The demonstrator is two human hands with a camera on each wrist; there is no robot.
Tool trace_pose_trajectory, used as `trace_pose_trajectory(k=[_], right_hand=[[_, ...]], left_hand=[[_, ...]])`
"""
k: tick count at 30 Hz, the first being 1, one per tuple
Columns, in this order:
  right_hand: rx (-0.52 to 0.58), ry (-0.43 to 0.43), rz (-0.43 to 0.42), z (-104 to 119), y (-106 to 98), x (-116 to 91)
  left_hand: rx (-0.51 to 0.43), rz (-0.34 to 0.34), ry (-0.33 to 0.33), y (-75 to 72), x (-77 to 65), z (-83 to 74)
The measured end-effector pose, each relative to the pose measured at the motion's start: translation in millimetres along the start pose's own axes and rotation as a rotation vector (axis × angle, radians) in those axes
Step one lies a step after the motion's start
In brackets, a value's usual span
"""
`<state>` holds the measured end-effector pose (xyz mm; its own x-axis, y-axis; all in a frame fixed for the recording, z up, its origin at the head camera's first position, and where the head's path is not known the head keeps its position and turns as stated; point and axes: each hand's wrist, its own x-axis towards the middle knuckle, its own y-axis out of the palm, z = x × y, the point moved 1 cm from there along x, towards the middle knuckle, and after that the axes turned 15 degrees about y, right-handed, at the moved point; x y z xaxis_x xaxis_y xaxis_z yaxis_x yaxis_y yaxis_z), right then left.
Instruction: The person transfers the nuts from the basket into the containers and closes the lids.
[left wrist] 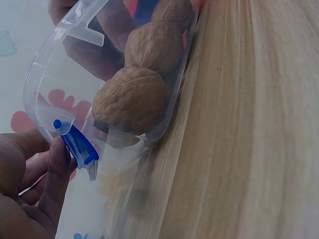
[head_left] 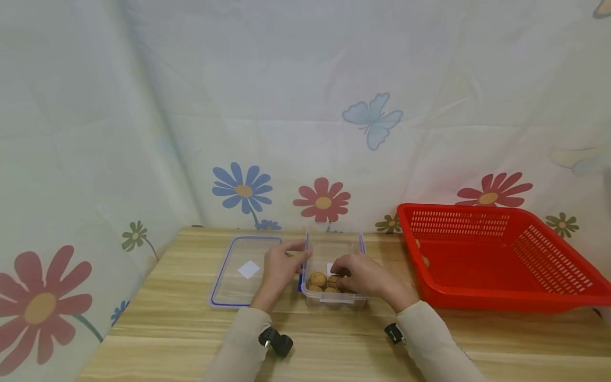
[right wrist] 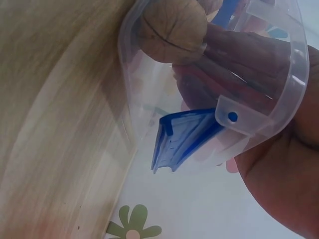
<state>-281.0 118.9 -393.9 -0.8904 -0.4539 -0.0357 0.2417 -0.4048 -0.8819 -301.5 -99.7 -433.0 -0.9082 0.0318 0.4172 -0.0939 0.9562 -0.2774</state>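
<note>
A clear plastic box [head_left: 334, 298] stands on the table with several walnuts [head_left: 317, 279] gathered at its near end. My left hand [head_left: 281, 265] grips the box's left rim, thumb and fingers close to a blue-edged side clip [left wrist: 79, 144]. Reaching over the right wall, my right hand [head_left: 365, 273] has its fingers down inside the box. Those curled fingers hold a walnut [right wrist: 172, 30], seen through the clear wall in the right wrist view. Part of this grasp is hidden behind the hand and plastic.
A clear lid [head_left: 229, 289] with a blue seal and a white label lies left of the box. To the right stands a red slotted basket [head_left: 468, 294], with a couple of walnuts [head_left: 426, 261] by its left wall. Behind the wooden table [head_left: 157, 318] hangs a flowered curtain.
</note>
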Motion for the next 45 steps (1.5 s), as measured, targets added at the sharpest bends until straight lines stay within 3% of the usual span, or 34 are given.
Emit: trace_pose_trajectory(k=[6, 15, 24, 39, 45], right_hand=[[-0.011, -0.011, -0.016, -0.9, -1.1, -0.5], [0.027, 0.085, 0.006, -0.5, -7.9, -4.1], [0.024, 0.03, -0.021, -2.2, -19.3, -7.7], [0.065, 0.162, -0.04, -1.4, -35.1, -15.4], [0.069, 0.164, -0.089, -0.9, -45.0, -23.2]], left_hand=[[-0.005, 0.0, 0.002, 0.2, 0.2, 0.1], [-0.02, -0.002, 0.007, 0.4, 0.6, 0.7], [-0.005, 0.001, -0.006, -0.4, -0.2, -0.1], [0.008, 0.005, 0.006, -0.2, 0.4, 0.1], [0.008, 0.008, 0.008, -0.3, -0.1, -0.1]])
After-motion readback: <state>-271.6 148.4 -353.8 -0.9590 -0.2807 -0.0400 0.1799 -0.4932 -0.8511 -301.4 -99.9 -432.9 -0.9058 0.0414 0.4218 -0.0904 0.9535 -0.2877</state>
